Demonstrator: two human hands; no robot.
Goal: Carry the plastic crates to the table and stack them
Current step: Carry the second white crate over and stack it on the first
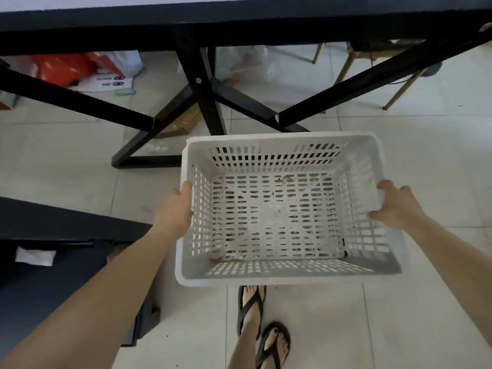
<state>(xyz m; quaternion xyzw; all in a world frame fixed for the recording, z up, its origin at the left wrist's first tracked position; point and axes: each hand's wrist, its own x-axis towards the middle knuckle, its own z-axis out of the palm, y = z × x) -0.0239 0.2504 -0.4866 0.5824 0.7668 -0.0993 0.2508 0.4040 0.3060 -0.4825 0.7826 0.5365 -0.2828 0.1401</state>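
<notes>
A white plastic crate with slotted walls and base hangs in front of me above the tiled floor, its opening facing up. It is empty apart from a few specks of dirt. My left hand grips its left rim and my right hand grips its right rim. The table runs across the top of the view, its dark edge above crossed black legs, and the crate is below and short of that edge. No other crate is in view.
Black crossed table legs stand just beyond the crate. Red and white bags and a cardboard piece lie under the table. A dark cabinet stands at my left. Wooden chair legs are at the far right. My feet in sandals are below the crate.
</notes>
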